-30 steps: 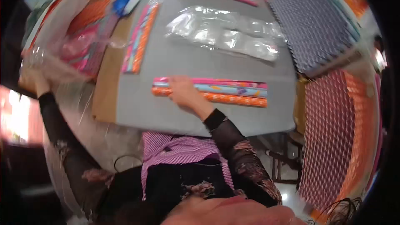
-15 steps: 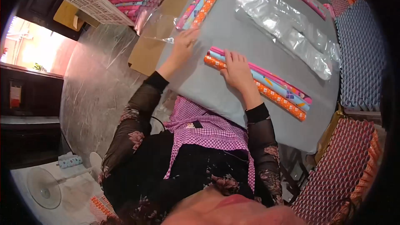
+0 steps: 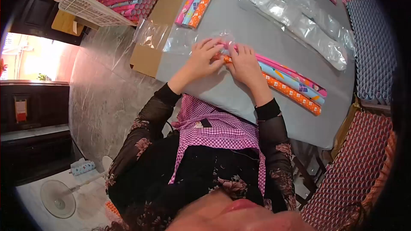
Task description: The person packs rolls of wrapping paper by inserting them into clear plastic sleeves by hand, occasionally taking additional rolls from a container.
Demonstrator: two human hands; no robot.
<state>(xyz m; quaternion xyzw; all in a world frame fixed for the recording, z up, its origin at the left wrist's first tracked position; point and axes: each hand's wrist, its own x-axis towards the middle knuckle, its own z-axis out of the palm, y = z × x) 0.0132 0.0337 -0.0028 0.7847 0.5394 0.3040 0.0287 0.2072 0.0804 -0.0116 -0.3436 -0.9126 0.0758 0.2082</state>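
Three patterned wrapping paper rolls, a pink roll point(image 3: 286, 71), a light blue roll point(image 3: 282, 77) and an orange roll point(image 3: 292, 93), lie side by side on the grey-covered table point(image 3: 299, 124). My right hand point(image 3: 245, 65) is wrapped over them near their left ends. At those ends my left hand point(image 3: 203, 63) is closed on a clear plastic bag point(image 3: 182, 42), its fingers close to my right hand. The bag stretches leftwards over the table edge. Film shows around the roll ends, but my fingers hide how far it covers them.
Another set of rolls point(image 3: 200, 1) lies at the far left of the table. Clear plastic bags point(image 3: 295, 15) are spread behind the held rolls. A cardboard sheet point(image 3: 145, 60) borders the left edge, beside a white basket point(image 3: 92, 10). Stacked rolls point(image 3: 372, 47) stand to the right.
My left hand has moved right to the roll ends, drawing the clear bag with it. My right hand stays on the rolls. The view has shifted slightly.
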